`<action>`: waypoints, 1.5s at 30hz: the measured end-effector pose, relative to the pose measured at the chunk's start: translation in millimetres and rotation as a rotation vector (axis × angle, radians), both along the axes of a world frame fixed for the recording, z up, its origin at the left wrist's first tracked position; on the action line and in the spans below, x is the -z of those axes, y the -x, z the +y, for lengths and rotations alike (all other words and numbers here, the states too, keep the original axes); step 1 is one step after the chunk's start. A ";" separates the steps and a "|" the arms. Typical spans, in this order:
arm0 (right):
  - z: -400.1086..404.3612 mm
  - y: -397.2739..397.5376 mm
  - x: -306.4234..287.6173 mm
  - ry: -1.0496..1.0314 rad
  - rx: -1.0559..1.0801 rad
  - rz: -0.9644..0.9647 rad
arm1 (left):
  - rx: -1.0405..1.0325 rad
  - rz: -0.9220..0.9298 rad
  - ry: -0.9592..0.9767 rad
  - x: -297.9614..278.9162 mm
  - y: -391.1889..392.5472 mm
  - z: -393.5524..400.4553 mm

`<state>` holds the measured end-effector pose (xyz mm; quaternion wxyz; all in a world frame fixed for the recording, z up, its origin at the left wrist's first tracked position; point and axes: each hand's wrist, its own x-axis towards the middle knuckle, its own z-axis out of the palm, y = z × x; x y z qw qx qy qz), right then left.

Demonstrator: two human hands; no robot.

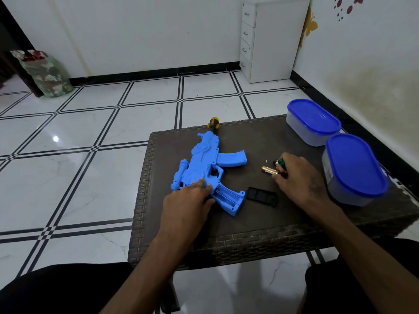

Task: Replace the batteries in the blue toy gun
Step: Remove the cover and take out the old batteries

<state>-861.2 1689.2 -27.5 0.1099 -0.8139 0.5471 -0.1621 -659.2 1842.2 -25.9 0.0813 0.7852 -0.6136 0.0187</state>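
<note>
The blue toy gun [204,164] lies flat on the brown wicker table [260,225], muzzle pointing away. Its grip faces me with the battery compartment [227,196] uncovered and looking empty. My left hand [188,200] rests on the gun's rear body with straight fingers. The black battery cover [261,196] lies just right of the grip. My right hand [299,177] is over a small group of batteries: a gold one [268,170] lies by my fingertips and a green one [280,163] sits under my fingers. Whether those fingers pinch a battery is hidden.
Two clear tubs with blue lids [314,121] [356,166] stand at the table's right side. A tiny screw [266,161] lies near the batteries. A white drawer unit [272,39] stands against the far wall, and a green bag [48,73] at the far left.
</note>
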 end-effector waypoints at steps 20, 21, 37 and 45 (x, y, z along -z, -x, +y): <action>35.9 -13.4 -15.8 -0.005 -0.250 -0.292 | -0.261 0.252 0.029 22.7 -25.1 -7.9; 40.8 -17.4 -15.7 -0.020 -0.275 -0.294 | -0.270 0.286 0.043 22.9 -24.9 -8.6; 56.2 -21.1 -18.6 -0.024 -0.402 -0.495 | -0.202 0.108 0.461 6.2 -18.1 -2.5; 60.7 -17.1 -23.3 -0.058 -0.432 -0.625 | -0.159 0.034 0.496 4.8 -18.4 1.3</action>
